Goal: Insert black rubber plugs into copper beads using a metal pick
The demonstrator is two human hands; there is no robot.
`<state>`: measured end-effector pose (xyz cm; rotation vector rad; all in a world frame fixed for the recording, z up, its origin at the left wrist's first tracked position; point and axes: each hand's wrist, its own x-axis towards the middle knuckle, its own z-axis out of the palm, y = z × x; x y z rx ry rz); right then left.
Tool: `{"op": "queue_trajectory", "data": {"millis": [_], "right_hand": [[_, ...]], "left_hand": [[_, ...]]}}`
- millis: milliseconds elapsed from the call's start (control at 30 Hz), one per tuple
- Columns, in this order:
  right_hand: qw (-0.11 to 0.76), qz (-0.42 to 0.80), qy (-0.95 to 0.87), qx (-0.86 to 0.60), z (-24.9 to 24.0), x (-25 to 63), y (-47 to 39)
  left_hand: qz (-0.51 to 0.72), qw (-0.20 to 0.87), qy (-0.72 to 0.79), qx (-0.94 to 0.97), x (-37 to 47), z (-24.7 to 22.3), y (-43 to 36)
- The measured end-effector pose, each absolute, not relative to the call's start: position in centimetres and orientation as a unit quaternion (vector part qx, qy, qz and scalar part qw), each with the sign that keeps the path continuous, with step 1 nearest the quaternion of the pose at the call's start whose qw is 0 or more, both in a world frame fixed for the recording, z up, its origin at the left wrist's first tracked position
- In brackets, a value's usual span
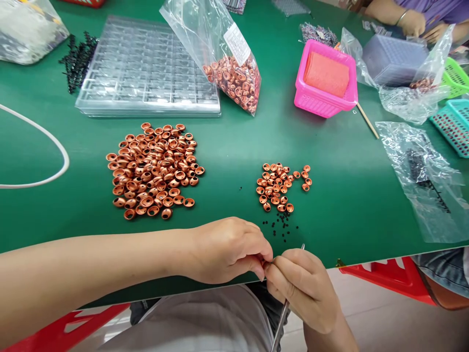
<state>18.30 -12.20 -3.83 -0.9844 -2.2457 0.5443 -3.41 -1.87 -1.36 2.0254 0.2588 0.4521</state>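
Observation:
My left hand (234, 252) and my right hand (304, 283) meet at the table's front edge, fingertips together. Between them a small copper-coloured piece shows only in part, pinched by my left fingers. My right hand is closed round slim metal tweezers (281, 322), whose one end sticks out above the knuckles. Just beyond my hands lie tiny black discs (282, 225), scattered beside a small group of copper-coloured rings (274, 186). A larger heap of copper-coloured rings (154, 171) lies to the left, past my left forearm.
Stacked clear trays (150, 68), a bag of copper pieces (238, 83) and a pink basket (300, 93) stand farther back. Black parts (77, 61) and a white cable (54, 142) are at left. A plastic bag (421, 195) lies at right. Another person's hands (414, 24) are at the top right.

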Motion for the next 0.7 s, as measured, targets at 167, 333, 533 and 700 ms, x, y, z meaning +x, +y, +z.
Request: {"op": "queue_trajectory", "data": {"millis": [167, 333, 533, 700], "right_hand": [[0.299, 0.142, -0.873, -0.359, -4.6, 18.1, -11.7], [0.33, 0.109, -0.862, -0.368, -4.0, 17.5, -11.0], [0.391, 0.081, -0.819, -0.413, -4.2, 17.3, -10.9], [0.424, 0.061, -0.788, -0.442, -4.4, 17.0, -11.0]], "left_hand": [[0.172, 0.506, 0.106, 0.838, -3.3, -1.5, -1.7], [0.135, 0.477, 0.136, 0.858, -3.3, -0.1, -1.2], [0.071, 0.336, 0.245, 0.907, -5.4, 2.1, 0.0], [0.044, 0.195, 0.337, 0.92, -8.8, 1.9, 0.9]]}}
